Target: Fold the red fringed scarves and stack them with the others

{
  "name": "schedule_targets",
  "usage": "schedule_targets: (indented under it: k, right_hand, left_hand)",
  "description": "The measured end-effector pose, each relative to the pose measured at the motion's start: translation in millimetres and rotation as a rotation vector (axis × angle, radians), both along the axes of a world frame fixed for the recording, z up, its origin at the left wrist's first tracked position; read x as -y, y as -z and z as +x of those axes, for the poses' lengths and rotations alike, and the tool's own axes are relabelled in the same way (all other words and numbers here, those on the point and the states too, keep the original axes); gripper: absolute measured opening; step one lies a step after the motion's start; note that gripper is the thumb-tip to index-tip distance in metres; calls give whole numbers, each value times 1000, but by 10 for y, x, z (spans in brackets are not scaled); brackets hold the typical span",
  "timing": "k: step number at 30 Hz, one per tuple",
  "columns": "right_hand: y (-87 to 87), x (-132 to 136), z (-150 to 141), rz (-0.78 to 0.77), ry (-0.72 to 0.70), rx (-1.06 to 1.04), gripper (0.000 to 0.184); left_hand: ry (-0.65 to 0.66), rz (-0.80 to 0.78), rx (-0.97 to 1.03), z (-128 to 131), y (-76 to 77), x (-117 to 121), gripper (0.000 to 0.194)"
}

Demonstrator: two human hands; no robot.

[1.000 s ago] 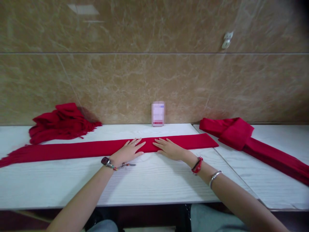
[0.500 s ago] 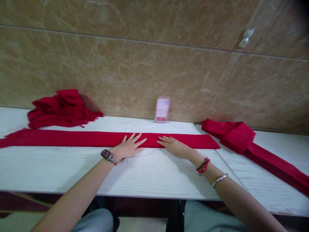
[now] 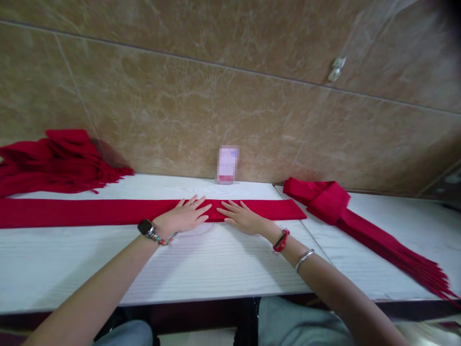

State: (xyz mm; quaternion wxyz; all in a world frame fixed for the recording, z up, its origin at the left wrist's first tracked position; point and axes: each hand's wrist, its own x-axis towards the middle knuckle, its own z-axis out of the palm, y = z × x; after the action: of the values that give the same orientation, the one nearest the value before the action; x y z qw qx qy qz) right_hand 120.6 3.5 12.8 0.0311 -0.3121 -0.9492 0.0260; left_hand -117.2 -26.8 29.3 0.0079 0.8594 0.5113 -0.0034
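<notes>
A red scarf [image 3: 93,211], folded into a long narrow strip, lies flat along the white table. My left hand [image 3: 183,214] rests on its middle with fingers spread, a watch [image 3: 147,228] on that wrist. Just to the right, my right hand [image 3: 243,217] lies palm down on the same strip, fingers also spread. A small gap of red cloth separates the two hands. The strip's right end is a straight folded edge; its left end runs out of view.
A crumpled red fringed scarf [image 3: 61,166] is heaped at the back left against the tiled wall [image 3: 180,105]. Another red scarf [image 3: 363,228], folded over on itself, lies at the right. A blurred-out upright object [image 3: 226,165] leans on the wall. The white table [image 3: 216,269] has a seam.
The view has swung to the right, so everything appears shifted left. The right scarf's fringe has come into sight. Both hands stay flat on the strip, the right one's fingers slightly more spread.
</notes>
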Motion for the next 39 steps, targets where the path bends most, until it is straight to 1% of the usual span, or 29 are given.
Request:
schedule_targets:
  k: [2, 4, 7, 9, 11, 13, 14, 16, 17, 19, 20, 21, 22, 24, 26, 27, 28, 30, 34, 37, 39]
  right_hand:
    - [12, -54, 107, 37, 20, 28, 48]
    - [54, -137, 325, 109, 63, 88, 44]
    - [169, -277, 814, 214, 127, 199, 41]
    - [266, -353, 1175, 265, 189, 205, 40]
    - [356, -404, 1497, 316, 222, 199, 39]
    - [411, -438, 1731, 348, 239, 197, 37]
    - [416, -452, 1802, 350, 251, 197, 36]
    - [371, -472, 1833, 331, 314, 176, 35]
    - [323, -476, 1790, 317, 361, 146, 34]
    - [196, -459, 1596, 287, 421, 51, 38]
    - [129, -434, 1457, 270, 418, -5, 42]
    - [67, -398, 1301, 242, 369, -48, 46]
    - [17, -351, 1140, 197, 289, -69, 47]
    - [-34, -240, 853, 117, 156, -69, 49]
    - [-17, -139, 680, 74, 82, -21, 48]
    - [12, -102, 655, 68, 68, 6, 48]
    - [50, -78, 673, 69, 71, 29, 48]
    - [135, -69, 831, 80, 119, 61, 49]
    - [249, -186, 1426, 107, 252, 122, 48]
    - [228, -317, 1799, 128, 332, 140, 46]
    - [172, -371, 1886, 162, 391, 105, 46]
  left_hand:
    - [7, 29, 15, 70, 11, -104, 49]
    - [15, 68, 34, 132, 56, -193, 51]
    - [32, 65, 23, 171, 176, -269, 49]
    - [43, 41, 16, 157, 259, -292, 48]
    - [51, 45, 32, 131, 316, -303, 48]
    - [47, 73, 54, 116, 342, -300, 49]
    - [42, 90, 62, 116, 345, -293, 49]
    - [34, 124, 70, 129, 341, -266, 48]
    - [35, 142, 71, 138, 336, -248, 48]
    - [43, 172, 65, 154, 326, -210, 47]
    - [53, 186, 63, 158, 322, -193, 46]
    - [69, 199, 64, 159, 320, -178, 46]
    - [88, 208, 69, 157, 320, -167, 46]
    - [131, 209, 86, 147, 326, -157, 46]
    - [165, 186, 94, 134, 334, -158, 47]
    - [174, 169, 91, 128, 337, -160, 47]
    - [179, 152, 85, 124, 337, -161, 47]
    - [182, 127, 72, 119, 332, -160, 47]
    - [179, 109, 64, 125, 310, -152, 47]
    - [169, 107, 43, 134, 303, -152, 47]
    - [165, 115, 28, 139, 301, -152, 47]
